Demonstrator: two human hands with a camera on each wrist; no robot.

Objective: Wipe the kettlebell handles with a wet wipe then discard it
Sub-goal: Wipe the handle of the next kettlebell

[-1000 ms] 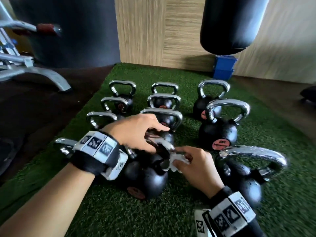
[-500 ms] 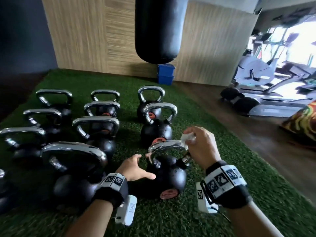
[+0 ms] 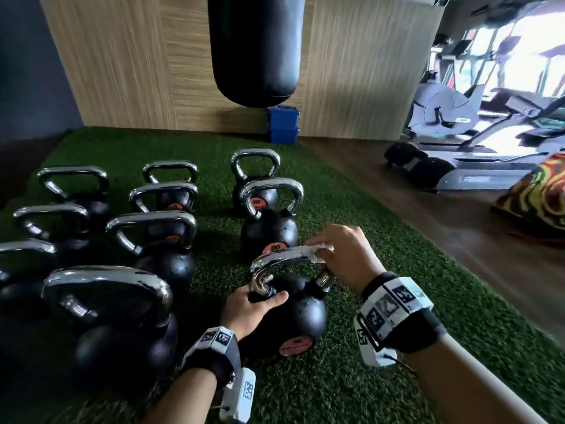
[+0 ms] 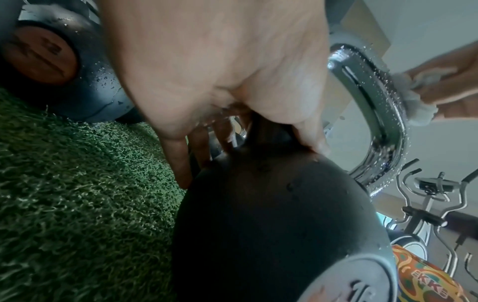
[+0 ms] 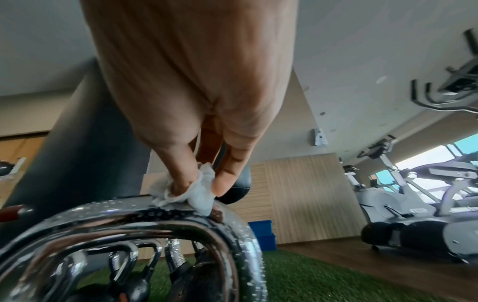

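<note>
A black kettlebell (image 3: 301, 313) with a wet chrome handle (image 3: 284, 259) stands at the front right of the group on green turf. My right hand (image 3: 324, 253) pinches a crumpled white wet wipe (image 3: 318, 250) and presses it on the top right of that handle. The right wrist view shows the wipe (image 5: 199, 192) between thumb and fingers on the beaded chrome handle (image 5: 145, 212). My left hand (image 3: 265, 296) grips the base of the handle's left leg, thumb across the bell's shoulder. In the left wrist view its fingers straddle that leg above the kettlebell's body (image 4: 258, 224).
Several more chrome-handled kettlebells (image 3: 159, 240) stand in rows to the left and behind on the turf (image 3: 351, 377). A black punching bag (image 3: 256, 50) hangs over a blue bin (image 3: 282, 127). Exercise machines (image 3: 458, 142) and a colourful bag (image 3: 538, 191) sit on the wooden floor at right.
Both hands left the middle kettlebell for the front right one. The left hand closed round the base of its handle. The right hand brought the wipe onto the handle's top.
</note>
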